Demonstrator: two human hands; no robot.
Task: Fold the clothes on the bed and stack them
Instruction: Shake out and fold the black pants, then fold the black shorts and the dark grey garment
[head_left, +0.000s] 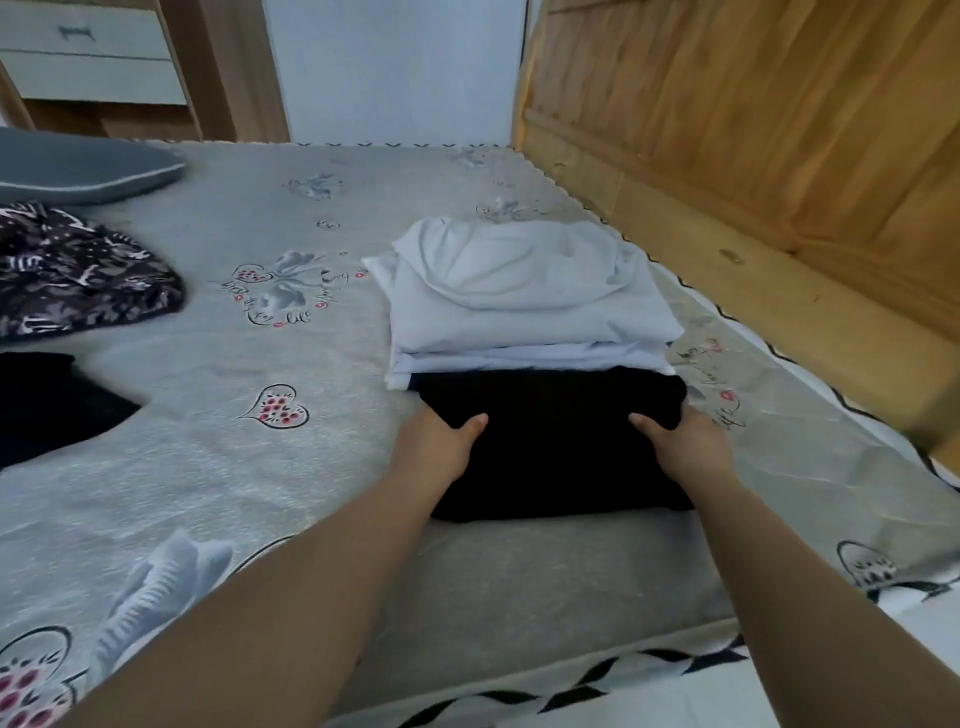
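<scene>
A folded black garment (556, 441) lies on the grey patterned bed (218, 467), right in front of a stack of folded white clothes (524, 301). My left hand (436, 447) grips the garment's left side, thumb on top and fingers tucked under it. On the opposite side, my right hand (685, 441) holds it the same way. The garment's far edge touches the base of the white stack.
A dark patterned garment (78, 270) and another black garment (47, 405) lie at the left. White socks (156, 587) sit near the front left. A grey pillow (83, 166) lies at the back left. A wooden wardrobe (753, 156) stands along the bed's right side.
</scene>
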